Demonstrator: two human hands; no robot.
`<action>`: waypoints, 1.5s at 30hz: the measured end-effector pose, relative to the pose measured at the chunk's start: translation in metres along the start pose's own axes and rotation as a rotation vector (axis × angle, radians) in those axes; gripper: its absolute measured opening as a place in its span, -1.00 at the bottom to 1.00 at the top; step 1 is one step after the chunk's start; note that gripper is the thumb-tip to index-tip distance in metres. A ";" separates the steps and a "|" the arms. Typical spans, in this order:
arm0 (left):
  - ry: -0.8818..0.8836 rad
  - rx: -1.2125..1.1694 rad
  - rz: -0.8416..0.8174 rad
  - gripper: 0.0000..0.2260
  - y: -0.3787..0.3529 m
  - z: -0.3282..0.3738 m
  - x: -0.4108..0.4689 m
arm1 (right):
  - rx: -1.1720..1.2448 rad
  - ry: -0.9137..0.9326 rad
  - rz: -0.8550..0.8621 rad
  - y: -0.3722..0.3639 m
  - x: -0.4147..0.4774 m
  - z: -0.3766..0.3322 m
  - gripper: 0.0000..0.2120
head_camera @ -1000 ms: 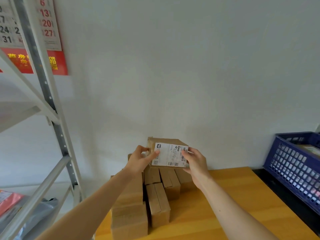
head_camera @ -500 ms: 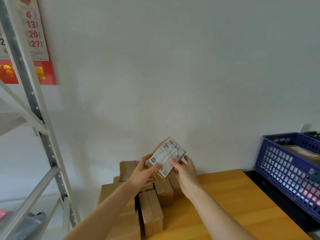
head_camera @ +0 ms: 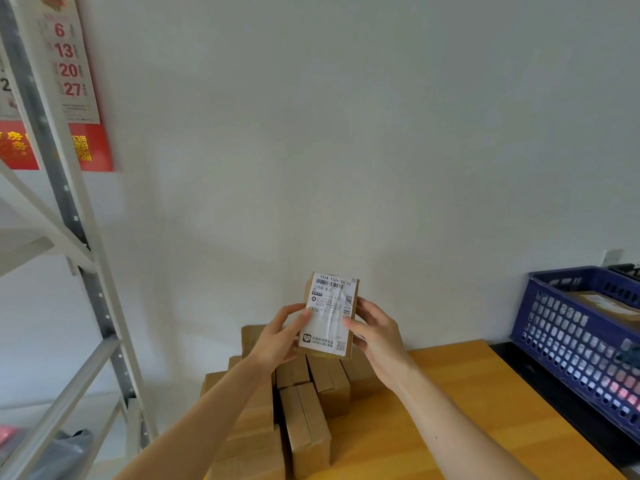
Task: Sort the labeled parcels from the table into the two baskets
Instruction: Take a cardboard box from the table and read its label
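A small cardboard parcel (head_camera: 330, 315) with a white shipping label facing me is held upright above the table. My left hand (head_camera: 278, 339) grips its left edge and my right hand (head_camera: 375, 332) grips its right edge. Below them a pile of several brown parcels (head_camera: 304, 420) lies on the wooden table (head_camera: 460, 382). A blue perforated basket (head_camera: 581, 334) stands at the right with a labeled parcel (head_camera: 602, 303) inside it. No second basket is in view.
A grey metal shelving rack (head_camera: 69, 244) stands at the left, with a calendar (head_camera: 69, 81) on the white wall behind it. A dark surface (head_camera: 540, 382) runs under the blue basket beside the table's right edge.
The held parcel has turned from lying sideways to standing upright, its label now facing me squarely. Both hands stayed on it, and the view shifted slightly rightward.
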State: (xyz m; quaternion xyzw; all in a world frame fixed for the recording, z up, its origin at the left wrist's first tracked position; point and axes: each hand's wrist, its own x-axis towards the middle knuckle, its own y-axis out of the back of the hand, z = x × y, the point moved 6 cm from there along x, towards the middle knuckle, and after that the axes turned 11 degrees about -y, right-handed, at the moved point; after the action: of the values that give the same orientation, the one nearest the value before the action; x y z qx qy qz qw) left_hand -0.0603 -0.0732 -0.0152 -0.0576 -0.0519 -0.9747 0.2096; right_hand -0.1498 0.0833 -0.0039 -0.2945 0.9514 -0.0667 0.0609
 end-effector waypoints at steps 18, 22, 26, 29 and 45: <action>0.036 -0.073 -0.396 -0.66 -0.155 -0.023 0.015 | 0.008 -0.072 0.329 0.134 -0.065 0.008 -0.61; 0.094 -0.110 -0.504 -0.64 -0.225 -0.026 0.003 | -0.010 -0.062 0.436 0.189 -0.106 0.012 -0.61; 0.099 -0.087 -0.620 -0.66 -0.299 -0.022 -0.010 | 0.062 -0.046 0.545 0.251 -0.147 0.017 -0.64; 0.090 -0.068 -0.674 -0.67 -0.356 -0.014 -0.022 | 0.098 -0.025 0.635 0.305 -0.176 0.015 -0.67; 0.116 -0.049 -0.780 -0.72 -0.666 0.024 -0.069 | 0.145 0.002 0.742 0.592 -0.301 -0.036 -0.62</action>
State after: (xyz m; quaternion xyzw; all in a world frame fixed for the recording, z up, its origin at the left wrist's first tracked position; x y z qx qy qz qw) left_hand -0.2715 0.5615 -0.0522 0.0164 -0.0346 -0.9837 -0.1754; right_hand -0.2352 0.7417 -0.0416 0.0752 0.9862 -0.1078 0.1007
